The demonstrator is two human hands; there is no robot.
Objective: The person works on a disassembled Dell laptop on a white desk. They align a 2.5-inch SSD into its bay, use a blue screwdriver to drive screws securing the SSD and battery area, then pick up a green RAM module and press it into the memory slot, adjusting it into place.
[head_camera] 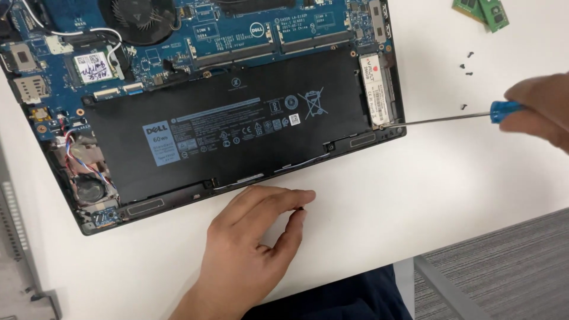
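Screwdriver [450,118], blue-handled, slim steel shaft, in right hand [542,109] fingers; left hand [252,243] fingers pinching tiny dark screw [300,208].

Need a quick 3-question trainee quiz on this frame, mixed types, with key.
1. True or false: the screwdriver tip touches the fan.
2. Which hand holds the screwdriver? A left B right
3. Fill in: the left hand rests on the white ____ beside the laptop.

Key:
1. False; the tip is at the end of the small white-labelled card beside the battery.
2. B, the right hand.
3. table.
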